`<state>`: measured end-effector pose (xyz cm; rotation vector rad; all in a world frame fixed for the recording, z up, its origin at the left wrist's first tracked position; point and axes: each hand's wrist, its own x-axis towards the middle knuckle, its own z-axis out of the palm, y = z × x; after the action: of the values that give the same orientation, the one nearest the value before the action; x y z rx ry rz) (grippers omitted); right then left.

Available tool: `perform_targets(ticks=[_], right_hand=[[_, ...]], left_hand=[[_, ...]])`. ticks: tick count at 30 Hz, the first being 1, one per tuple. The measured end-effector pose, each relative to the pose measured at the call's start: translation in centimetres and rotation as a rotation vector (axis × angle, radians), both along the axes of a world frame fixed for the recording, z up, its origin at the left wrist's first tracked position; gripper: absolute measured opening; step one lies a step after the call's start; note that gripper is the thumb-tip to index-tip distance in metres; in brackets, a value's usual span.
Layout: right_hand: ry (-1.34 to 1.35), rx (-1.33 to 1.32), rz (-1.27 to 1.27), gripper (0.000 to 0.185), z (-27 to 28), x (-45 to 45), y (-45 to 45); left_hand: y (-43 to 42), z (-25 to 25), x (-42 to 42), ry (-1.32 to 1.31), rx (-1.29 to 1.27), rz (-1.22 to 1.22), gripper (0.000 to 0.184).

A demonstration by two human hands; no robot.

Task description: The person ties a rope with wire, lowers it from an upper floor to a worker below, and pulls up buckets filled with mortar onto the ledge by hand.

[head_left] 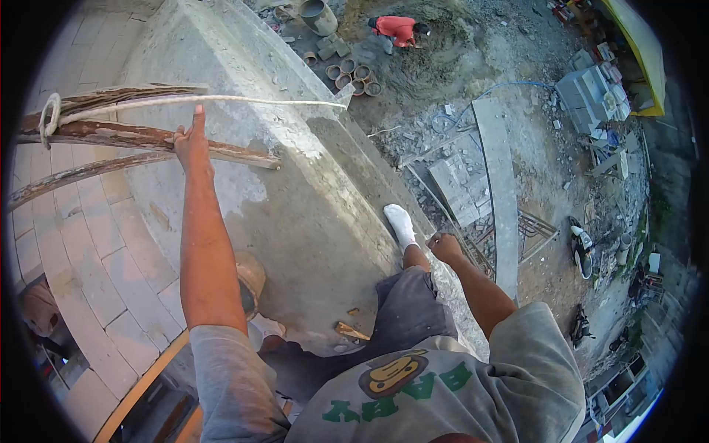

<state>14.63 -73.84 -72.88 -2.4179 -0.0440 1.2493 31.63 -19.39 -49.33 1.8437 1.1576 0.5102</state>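
My left hand is closed on a rough wooden pole, one finger pointing up along its far side. The pole juts over a grey concrete ledge. A white rope, looped round the poles at the left, runs above that finger to the ledge's outer edge. Beneath the hand lies a thinner curved pole. My right hand hangs curled beside the ledge's outer edge, near my white-socked foot; its palm side is hidden, so whatever it may hold cannot be seen.
A bucket stands by my leg, near a wood scrap. Block wall lies left. Far below, beyond the ledge, are a person in red, several round pots, a long plank and stacked blocks.
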Motion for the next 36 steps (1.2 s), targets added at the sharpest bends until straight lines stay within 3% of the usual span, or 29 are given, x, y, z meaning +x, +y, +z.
perform_targets(ticks=[5, 9, 12, 15, 17, 21, 25, 27, 31, 36], right_hand=[[0.013, 0.028, -0.103, 0.034, -0.4, -0.3, -0.4], [0.059, -0.036, -0.149, 0.031, -1.3, -1.4, -2.2], [0.083, -0.086, -0.132, 0.033, -1.4, -2.4, -3.8], [0.13, -0.143, -0.124, 0.035, -0.5, -2.3, -4.0], [0.122, -0.142, -0.12, 0.035, -0.9, -2.9, -4.6], [0.149, -0.128, -0.128, 0.034, -1.1, -2.8, -3.7], [0.112, -0.067, -0.165, 0.029, -1.8, -2.6, -1.6], [0.077, -0.024, -0.162, 0.026, -2.4, -2.6, -0.7], [0.068, 0.032, -0.217, 0.023, -1.5, -2.5, 0.7], [0.097, -0.034, -0.174, 0.024, -2.2, -3.2, 0.3]], left_hand=[[-0.1, 0.5, 2.0, -0.074, -0.153, 0.112, 0.108], [0.4, -0.3, 2.9, -0.012, -0.14, -0.088, 0.106], [2.9, 0.1, 4.9, -0.129, -0.219, -0.008, 0.102], [4.5, 1.9, 6.8, -0.3, -0.262, 0.045, 0.082], [4.5, 2.0, 7.3, -0.345, -0.348, -0.084, 0.059], [2.5, -0.5, 7.1, -0.389, -0.543, -0.165, 0.033], [-4.1, -5.6, 3.0, -0.263, -0.49, -0.222, 0.034], [-6.1, -7.4, -0.3, -0.288, -0.406, -0.13, 0.035], [-5.3, -9.2, -8.1, -0.239, -0.502, 0.021, 0.053], [-7.0, -8.3, -11.8, -0.19, -0.559, 0.025, 0.052]])
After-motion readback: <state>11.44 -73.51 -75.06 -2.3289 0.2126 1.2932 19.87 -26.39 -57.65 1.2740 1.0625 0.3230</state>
